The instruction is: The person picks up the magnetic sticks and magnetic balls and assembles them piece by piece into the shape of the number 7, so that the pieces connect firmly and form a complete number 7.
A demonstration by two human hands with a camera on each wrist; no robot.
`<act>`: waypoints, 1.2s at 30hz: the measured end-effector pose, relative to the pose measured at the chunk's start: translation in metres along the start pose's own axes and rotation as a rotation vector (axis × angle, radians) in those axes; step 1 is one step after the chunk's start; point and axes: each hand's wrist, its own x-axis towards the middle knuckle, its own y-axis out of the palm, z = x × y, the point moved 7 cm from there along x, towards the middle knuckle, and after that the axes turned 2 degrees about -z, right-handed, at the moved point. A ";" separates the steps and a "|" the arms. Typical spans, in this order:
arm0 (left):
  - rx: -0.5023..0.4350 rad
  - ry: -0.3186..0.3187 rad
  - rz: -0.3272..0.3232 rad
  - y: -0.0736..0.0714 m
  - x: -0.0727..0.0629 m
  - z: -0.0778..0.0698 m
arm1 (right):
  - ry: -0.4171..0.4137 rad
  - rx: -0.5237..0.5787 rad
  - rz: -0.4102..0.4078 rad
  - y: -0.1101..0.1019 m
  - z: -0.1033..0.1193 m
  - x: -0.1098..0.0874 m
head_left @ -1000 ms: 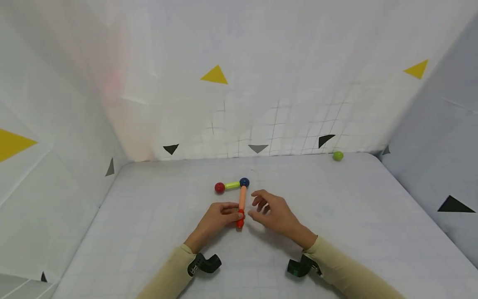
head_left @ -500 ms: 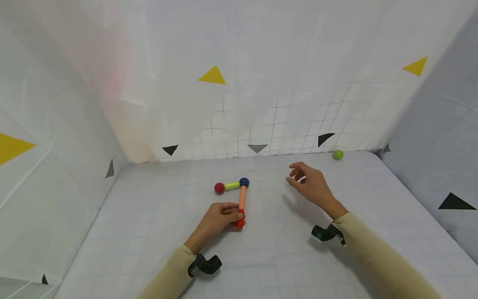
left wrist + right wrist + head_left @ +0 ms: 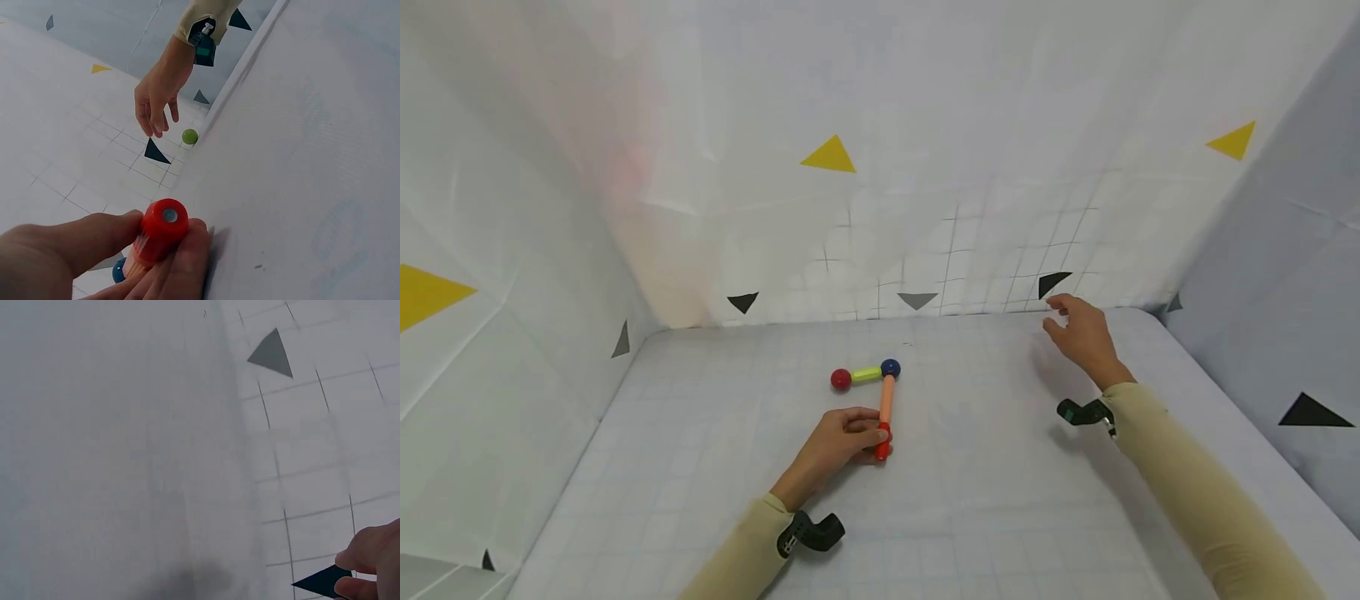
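My left hand (image 3: 838,437) pinches a red magnetic rod (image 3: 882,450) between thumb and fingers; a round metal tip shows at its end in the left wrist view. Beyond the red rod runs an orange rod (image 3: 887,400), which meets a blue ball (image 3: 891,368). From there a yellow-green rod (image 3: 867,374) leads left to a red ball (image 3: 841,379). Far to the right, my right hand (image 3: 1084,337) hovers near the back edge, fingers loosely bent and holding nothing. Close to its fingertips in the left wrist view is a green ball (image 3: 190,136), hidden behind the hand in the head view.
A white table (image 3: 985,467) with a faint grid bears the pieces. White sheet walls rise at the back (image 3: 970,125), left and right, marked with yellow, black and grey triangles. Each wrist carries a small black camera.
My right hand has moved from beside the rods to the far right, over the green ball, which it now covers in the head view. The left hand and the rods stay put.
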 end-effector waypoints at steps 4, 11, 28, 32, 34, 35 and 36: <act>0.001 0.003 -0.002 -0.001 0.000 -0.001 | 0.062 -0.020 0.038 -0.002 -0.018 0.010; 0.010 0.003 -0.004 -0.002 -0.002 -0.001 | 0.148 -0.070 0.073 -0.005 -0.037 0.016; 0.017 -0.005 -0.014 0.000 -0.002 -0.001 | 0.130 -0.127 0.267 0.002 -0.070 0.026; 0.018 -0.006 -0.016 0.000 -0.002 0.000 | 0.145 -0.133 0.289 0.005 -0.074 0.025; 0.017 -0.006 -0.018 0.000 -0.002 0.000 | 0.171 -0.130 0.291 0.006 -0.077 0.024; 0.018 -0.005 -0.018 0.000 -0.002 -0.001 | 0.180 -0.131 0.288 0.006 -0.079 0.024; 0.016 -0.005 -0.018 0.000 -0.002 -0.001 | 0.191 -0.128 0.282 0.006 -0.080 0.024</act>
